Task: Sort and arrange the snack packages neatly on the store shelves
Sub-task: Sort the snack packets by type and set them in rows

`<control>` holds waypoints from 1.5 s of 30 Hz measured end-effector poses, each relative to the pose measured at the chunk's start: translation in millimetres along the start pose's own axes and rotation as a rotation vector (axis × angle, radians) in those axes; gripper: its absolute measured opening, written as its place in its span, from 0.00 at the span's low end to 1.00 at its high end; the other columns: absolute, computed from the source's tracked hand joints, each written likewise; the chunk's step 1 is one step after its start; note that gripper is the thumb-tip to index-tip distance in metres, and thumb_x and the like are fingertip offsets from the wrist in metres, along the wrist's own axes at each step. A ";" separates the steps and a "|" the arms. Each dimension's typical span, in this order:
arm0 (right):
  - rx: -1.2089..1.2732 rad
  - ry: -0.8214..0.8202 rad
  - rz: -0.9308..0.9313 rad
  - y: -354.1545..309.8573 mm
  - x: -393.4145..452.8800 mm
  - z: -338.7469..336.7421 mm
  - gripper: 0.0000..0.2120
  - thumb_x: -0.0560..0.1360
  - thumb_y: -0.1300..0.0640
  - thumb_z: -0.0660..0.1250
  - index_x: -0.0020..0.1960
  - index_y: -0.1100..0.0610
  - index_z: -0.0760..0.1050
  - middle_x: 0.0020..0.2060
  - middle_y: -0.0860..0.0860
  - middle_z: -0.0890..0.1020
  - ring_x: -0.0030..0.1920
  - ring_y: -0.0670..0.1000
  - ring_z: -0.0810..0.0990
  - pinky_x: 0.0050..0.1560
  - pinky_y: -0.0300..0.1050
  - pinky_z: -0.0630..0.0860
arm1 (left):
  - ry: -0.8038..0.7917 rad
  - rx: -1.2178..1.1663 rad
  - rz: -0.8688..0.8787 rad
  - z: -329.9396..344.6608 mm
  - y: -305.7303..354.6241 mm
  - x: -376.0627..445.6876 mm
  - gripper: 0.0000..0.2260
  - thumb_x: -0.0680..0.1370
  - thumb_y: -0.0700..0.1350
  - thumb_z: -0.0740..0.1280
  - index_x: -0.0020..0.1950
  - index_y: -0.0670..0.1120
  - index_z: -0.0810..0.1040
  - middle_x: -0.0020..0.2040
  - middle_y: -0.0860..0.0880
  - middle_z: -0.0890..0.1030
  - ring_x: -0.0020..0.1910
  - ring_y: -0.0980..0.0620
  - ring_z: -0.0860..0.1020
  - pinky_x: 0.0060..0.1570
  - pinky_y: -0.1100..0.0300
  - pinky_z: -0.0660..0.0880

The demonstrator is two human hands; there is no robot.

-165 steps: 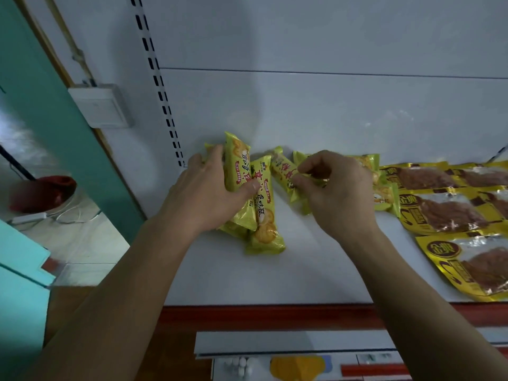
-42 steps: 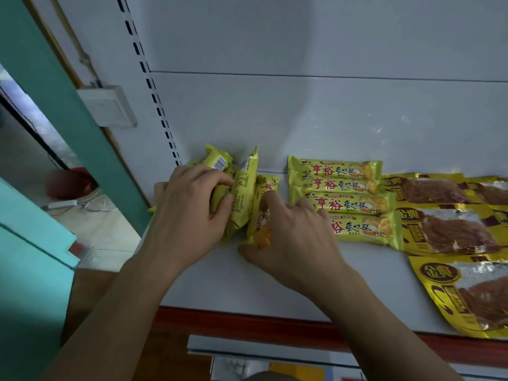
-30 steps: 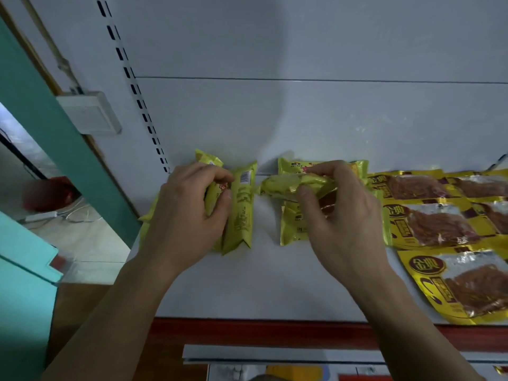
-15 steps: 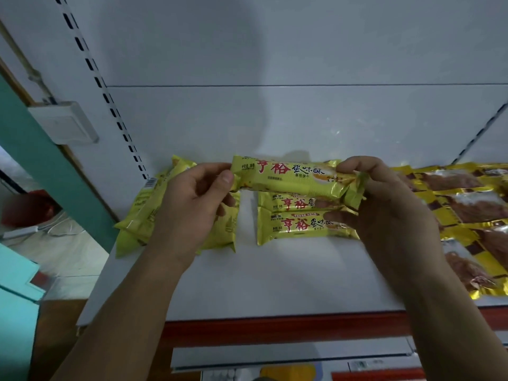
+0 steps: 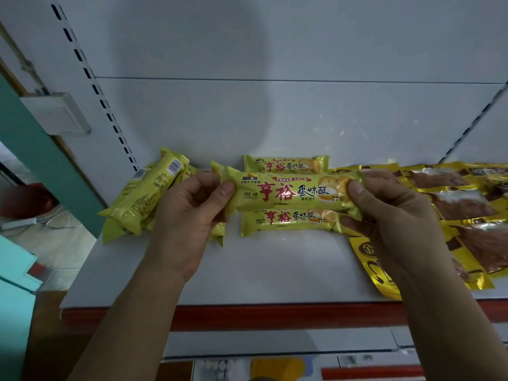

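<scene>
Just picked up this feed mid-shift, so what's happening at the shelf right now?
A person is stocking a white shelf. The left hand and right hand each pinch one end of a yellow biscuit pack, holding it level above a stack of matching packs lying label-up. A loose pile of the same packs lies unsorted at the left. Gold pouches lie on the shelf's right side.

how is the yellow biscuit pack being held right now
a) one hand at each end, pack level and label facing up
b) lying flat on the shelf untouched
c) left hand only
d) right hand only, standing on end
a: the left hand pinches one end of the biscuit pack and the right hand pinches the other, holding it level above the shelf with its printed label in view.
</scene>
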State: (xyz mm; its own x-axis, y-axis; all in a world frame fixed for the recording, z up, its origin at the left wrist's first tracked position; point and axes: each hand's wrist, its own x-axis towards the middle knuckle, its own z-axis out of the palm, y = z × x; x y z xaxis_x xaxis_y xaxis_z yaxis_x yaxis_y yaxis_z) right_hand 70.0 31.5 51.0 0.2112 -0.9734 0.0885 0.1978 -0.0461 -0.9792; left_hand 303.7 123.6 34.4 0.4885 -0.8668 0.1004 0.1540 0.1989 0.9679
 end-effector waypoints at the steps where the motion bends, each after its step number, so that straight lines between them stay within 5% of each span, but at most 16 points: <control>1: -0.036 0.014 -0.025 1.3 0.8 -3.7 0.04 0.75 0.62 0.70 0.42 0.59 0.81 0.33 0.41 0.83 0.36 0.43 0.82 0.35 0.39 0.80 | 0.025 -0.014 0.000 2.4 -1.4 -1.7 0.08 0.68 0.50 0.73 0.44 0.49 0.85 0.42 0.47 0.83 0.42 0.52 0.80 0.37 0.61 0.77; 9: -0.053 0.021 -0.009 13.1 5.4 -27.2 0.07 0.74 0.54 0.70 0.44 0.56 0.85 0.36 0.49 0.85 0.37 0.47 0.81 0.38 0.41 0.77 | 0.069 0.186 0.133 20.1 -16.4 -11.1 0.01 0.77 0.40 0.70 0.46 0.45 0.81 0.40 0.48 0.81 0.36 0.56 0.77 0.34 0.64 0.75; 15: -0.133 0.022 0.004 27.7 6.1 -44.1 0.07 0.76 0.52 0.70 0.44 0.53 0.86 0.36 0.53 0.84 0.40 0.53 0.80 0.47 0.53 0.79 | 0.225 0.409 0.222 28.0 -37.2 -22.3 0.10 0.77 0.37 0.72 0.47 0.54 0.79 0.40 0.54 0.82 0.38 0.59 0.80 0.37 0.66 0.78; 20: -0.265 0.025 -0.003 32.6 9.4 -49.3 0.06 0.81 0.58 0.67 0.50 0.56 0.84 0.29 0.52 0.77 0.31 0.49 0.73 0.32 0.44 0.71 | 0.297 0.585 0.265 29.4 -44.5 -30.9 0.10 0.77 0.41 0.73 0.46 0.56 0.79 0.41 0.54 0.82 0.40 0.57 0.82 0.39 0.66 0.78; 23: -0.382 -0.003 -0.026 31.9 15.6 -52.5 0.07 0.80 0.58 0.68 0.46 0.56 0.83 0.26 0.50 0.75 0.28 0.47 0.71 0.29 0.40 0.69 | 0.319 0.687 0.281 29.9 -44.1 -32.8 0.06 0.78 0.42 0.73 0.48 0.54 0.79 0.41 0.56 0.82 0.41 0.58 0.81 0.39 0.69 0.76; 28: -0.703 -0.093 -0.094 39.8 21.2 -55.2 0.12 0.80 0.55 0.68 0.37 0.53 0.81 0.22 0.44 0.76 0.23 0.44 0.70 0.28 0.38 0.65 | 0.331 0.874 0.270 24.5 -43.0 -38.5 0.03 0.78 0.43 0.71 0.48 0.51 0.81 0.40 0.58 0.81 0.40 0.62 0.80 0.38 0.65 0.76; 31: -0.891 -0.093 -0.163 41.5 20.1 -52.0 0.11 0.79 0.56 0.68 0.38 0.53 0.81 0.27 0.43 0.80 0.32 0.40 0.78 0.29 0.29 0.67 | 0.356 0.953 0.248 23.3 -46.4 -39.0 0.02 0.78 0.43 0.71 0.49 0.47 0.83 0.39 0.58 0.81 0.40 0.62 0.80 0.41 0.57 0.79; 36: -0.995 -0.088 -0.193 42.0 23.4 -52.0 0.08 0.79 0.56 0.69 0.42 0.54 0.83 0.35 0.43 0.82 0.35 0.39 0.77 0.34 0.25 0.67 | 0.376 1.026 0.191 25.2 -48.0 -37.7 0.06 0.77 0.49 0.74 0.51 0.50 0.84 0.37 0.60 0.80 0.37 0.61 0.79 0.39 0.56 0.79; 45: -1.055 -0.098 -0.194 39.2 25.2 -55.5 0.06 0.78 0.55 0.71 0.44 0.53 0.85 0.33 0.39 0.79 0.33 0.39 0.76 0.30 0.27 0.68 | 0.369 1.042 0.138 26.9 -48.9 -39.5 0.08 0.75 0.52 0.75 0.45 0.54 0.76 0.37 0.59 0.81 0.34 0.57 0.79 0.36 0.53 0.79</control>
State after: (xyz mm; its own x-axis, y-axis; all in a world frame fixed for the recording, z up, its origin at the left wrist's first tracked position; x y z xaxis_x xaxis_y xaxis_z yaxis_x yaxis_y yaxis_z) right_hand 30.0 -7.4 4.7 0.3505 -0.9085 0.2274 -0.6792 -0.4138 -0.6063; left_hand 253.8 135.8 -10.8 0.6980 -0.6430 0.3151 -0.6329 -0.3481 0.6916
